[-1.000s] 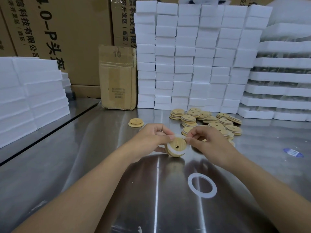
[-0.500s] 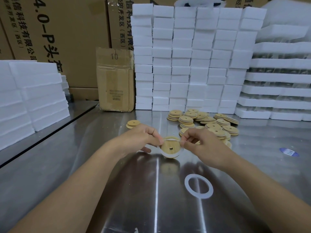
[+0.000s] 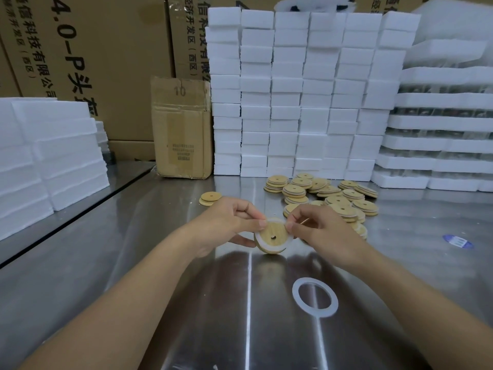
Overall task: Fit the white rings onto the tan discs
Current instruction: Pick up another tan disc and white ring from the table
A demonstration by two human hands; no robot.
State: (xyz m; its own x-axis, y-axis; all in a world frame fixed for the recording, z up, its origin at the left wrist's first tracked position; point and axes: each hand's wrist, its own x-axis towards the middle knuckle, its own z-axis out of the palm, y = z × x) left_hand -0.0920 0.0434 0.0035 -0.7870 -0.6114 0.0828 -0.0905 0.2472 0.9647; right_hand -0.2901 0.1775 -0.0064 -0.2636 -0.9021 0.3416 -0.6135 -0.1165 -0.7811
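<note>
Left hand (image 3: pixel 229 222) and right hand (image 3: pixel 320 232) pinched the white ring (image 3: pixel 278 246), half-seated round the tan disc (image 3: pixel 270 233) at eleven o'clock from the spare ring (image 3: pixel 314 297); uneven stretch could pop it off.

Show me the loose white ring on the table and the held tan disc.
loose white ring (image 3: pixel 295 294), head view, left side of its band.
held tan disc (image 3: pixel 278 231), head view, wooden face beside its hole.

Bright, even overhead light, soft shadows only. The steel table (image 3: pixel 88 265) throws long white streaks of glare (strongest down the middle), the foam stacks (image 3: pixel 296 97) nearly bleach out, and straight edges bow toward the corners.
</note>
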